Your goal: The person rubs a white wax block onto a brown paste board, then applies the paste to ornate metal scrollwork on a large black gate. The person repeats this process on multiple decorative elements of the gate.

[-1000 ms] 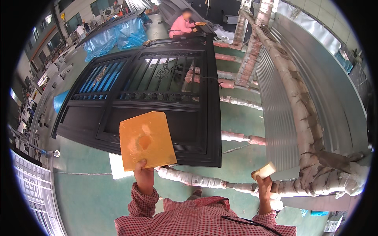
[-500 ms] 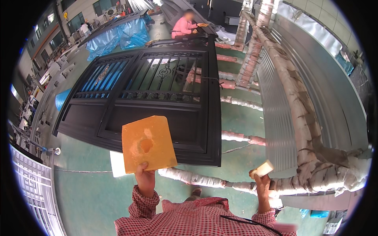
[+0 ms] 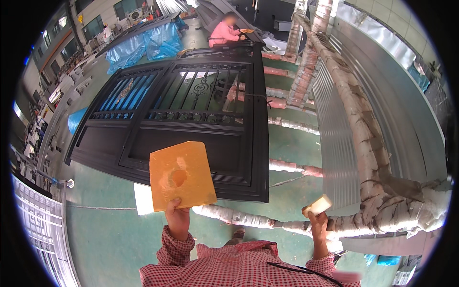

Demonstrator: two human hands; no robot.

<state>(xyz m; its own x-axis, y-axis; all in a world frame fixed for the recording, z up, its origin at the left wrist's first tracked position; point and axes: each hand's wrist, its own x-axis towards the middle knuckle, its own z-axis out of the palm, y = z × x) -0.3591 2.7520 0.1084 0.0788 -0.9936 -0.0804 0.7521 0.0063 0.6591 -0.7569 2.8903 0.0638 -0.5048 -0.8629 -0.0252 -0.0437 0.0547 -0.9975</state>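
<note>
My left hand [image 3: 178,221] grips the lower edge of a flat, square orange board [image 3: 195,165], thumb on its face. A darker orange patch, like paste, shows near the board's middle. At the right, my right hand [image 3: 319,228] is closed round a small pale-yellow block [image 3: 320,204] that looks like a sponge; its underside is hidden. Beyond the board lies a large dark metal gate [image 3: 229,165] with a solid lower panel and an upper part of bars and scrollwork. The board hides part of its near edge. Neither hand touches the gate.
Wrapped pipe-like supports [image 3: 239,216] run under and beside the gate. A thick wrapped frame [image 3: 356,110] and corrugated metal sheet [image 3: 337,158] stand right. A co-worker in pink [image 3: 224,33] is at the far end. Blue plastic sheeting [image 3: 160,45] covers a stack at the back left.
The orange board has shifted very slightly to the right in the picture. My right hand and the pale block stay nearly still. The co-worker's hand has moved a little.
</note>
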